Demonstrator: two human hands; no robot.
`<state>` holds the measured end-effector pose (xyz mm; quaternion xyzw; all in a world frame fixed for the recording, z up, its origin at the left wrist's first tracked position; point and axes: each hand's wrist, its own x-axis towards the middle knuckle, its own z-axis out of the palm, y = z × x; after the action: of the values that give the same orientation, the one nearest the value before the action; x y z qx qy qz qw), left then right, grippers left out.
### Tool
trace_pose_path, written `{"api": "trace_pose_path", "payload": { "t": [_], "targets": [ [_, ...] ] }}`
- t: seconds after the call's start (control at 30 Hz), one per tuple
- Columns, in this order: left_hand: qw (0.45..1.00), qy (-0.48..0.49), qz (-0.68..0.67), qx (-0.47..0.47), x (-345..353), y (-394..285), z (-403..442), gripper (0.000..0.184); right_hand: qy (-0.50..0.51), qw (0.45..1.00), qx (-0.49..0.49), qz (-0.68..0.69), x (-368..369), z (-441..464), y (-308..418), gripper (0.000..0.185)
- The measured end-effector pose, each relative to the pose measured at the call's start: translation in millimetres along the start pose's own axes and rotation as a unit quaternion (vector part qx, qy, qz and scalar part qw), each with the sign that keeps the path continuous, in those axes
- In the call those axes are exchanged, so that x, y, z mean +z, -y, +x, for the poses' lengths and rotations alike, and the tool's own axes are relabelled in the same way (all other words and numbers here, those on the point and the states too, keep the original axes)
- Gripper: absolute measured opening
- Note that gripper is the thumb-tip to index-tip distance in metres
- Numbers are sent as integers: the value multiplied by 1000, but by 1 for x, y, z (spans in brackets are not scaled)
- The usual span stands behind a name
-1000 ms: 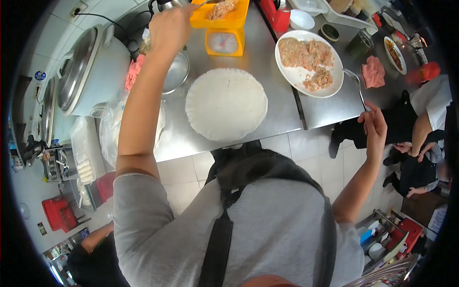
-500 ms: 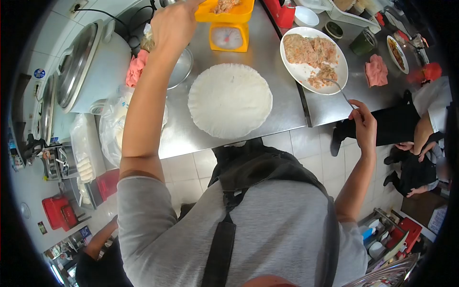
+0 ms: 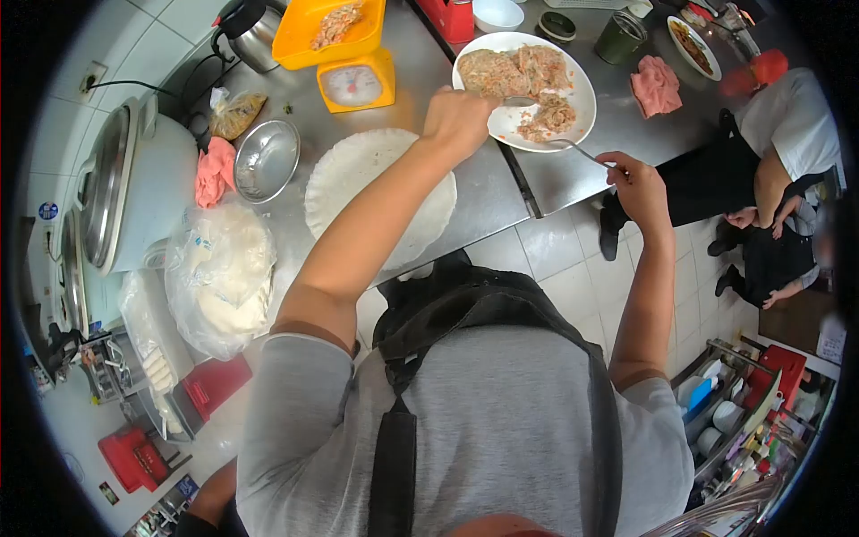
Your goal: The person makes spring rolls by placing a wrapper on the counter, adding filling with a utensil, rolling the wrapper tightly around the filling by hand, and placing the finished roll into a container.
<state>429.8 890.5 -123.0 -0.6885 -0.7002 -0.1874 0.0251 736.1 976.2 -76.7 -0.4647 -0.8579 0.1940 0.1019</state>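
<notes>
My left hand (image 3: 458, 121) is closed around a spoon (image 3: 517, 102), whose bowl is over the near-left part of a white oval plate (image 3: 583, 112). On the plate lies minced filling (image 3: 514, 70), pale with orange bits. My right hand (image 3: 639, 186) grips a second utensil by its handle (image 3: 586, 156); its tip meets the loose filling at the near edge, and the tip's shape is unclear. Under my left forearm sits a round white dough sheet (image 3: 349, 161), partly hidden. A yellow scale (image 3: 380, 85) carries a yellow tray (image 3: 300, 46) with some filling (image 3: 335, 25).
Left of the dough are a metal bowl (image 3: 267, 163), a pink cloth (image 3: 214, 174), and dough in a plastic bag (image 3: 224, 277). A large pot (image 3: 152, 179) stands beyond. To the right lie another pink cloth (image 3: 656, 87) and a green jar (image 3: 620, 38). A person's dark-trousered leg (image 3: 680, 183) is close by.
My left hand has come from the yellow tray on the scale across to the plate of filling. My right hand stays by the plate with its utensil. The camera view has shifted.
</notes>
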Motion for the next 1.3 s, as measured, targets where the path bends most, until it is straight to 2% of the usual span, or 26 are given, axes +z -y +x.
{"api": "trace_pose_path", "payload": {
  "t": [0.1,0.27,0.33,0.37,0.43,0.47,0.5,0.53,0.57,0.67,0.73,0.8,0.83,0.9,0.97,1.03,1.17,1.23,1.3],
  "targets": [
    [997,57,-38,-44,10,-8,-4,33,29,998,33,44,4,2,1,30],
    [975,121,-155,-104,9,2,-5,30,71,992,15,99,1,5,-6,34],
    [914,191,-334,-130,21,23,3,29,76,990,8,122,-1,5,-10,32],
    [914,190,-334,-128,20,27,4,29,82,987,-3,142,-4,6,-12,31],
    [794,314,-457,-250,-17,27,11,29,64,985,-18,161,-16,4,-8,30],
    [798,305,-455,-252,-38,29,10,29,49,982,-33,182,-22,5,-5,29],
    [779,300,-484,-263,-61,31,9,29,25,971,-67,229,-27,5,-4,29],
    [761,292,-511,-272,-87,36,10,29,-4,965,-57,256,-38,3,2,29],
    [769,276,-508,-273,-115,43,10,29,-31,957,-48,283,-50,1,9,30],
    [867,59,-434,-238,-189,67,-4,30,-89,922,-46,374,-69,-3,9,31],
    [887,-30,-404,-221,-216,99,-16,31,-106,909,-55,398,-72,-4,6,32],
    [954,-164,-143,-205,-225,132,-22,32,-106,907,-56,404,-69,-2,5,33],
    [954,-165,-143,-208,-220,138,-26,32,-107,905,-55,408,-63,-1,2,33],
    [956,-116,124,-238,-204,144,-33,29,-103,904,-54,411,-55,0,-1,33],
    [957,-116,138,-225,-190,147,-39,30,-76,918,-53,386,-51,0,-2,32],
    [948,-194,144,-207,-187,144,-43,31,-74,920,-50,381,-49,1,-2,32],
    [950,-178,167,-193,-182,148,-53,30,-79,920,-45,382,-45,0,-2,33],
    [939,-241,192,-151,-185,148,-56,33,-75,923,-44,374,-43,2,-1,33],
    [944,-214,195,-161,-187,151,-60,31,-65,926,-42,369,-39,2,0,33]
  ]
}}
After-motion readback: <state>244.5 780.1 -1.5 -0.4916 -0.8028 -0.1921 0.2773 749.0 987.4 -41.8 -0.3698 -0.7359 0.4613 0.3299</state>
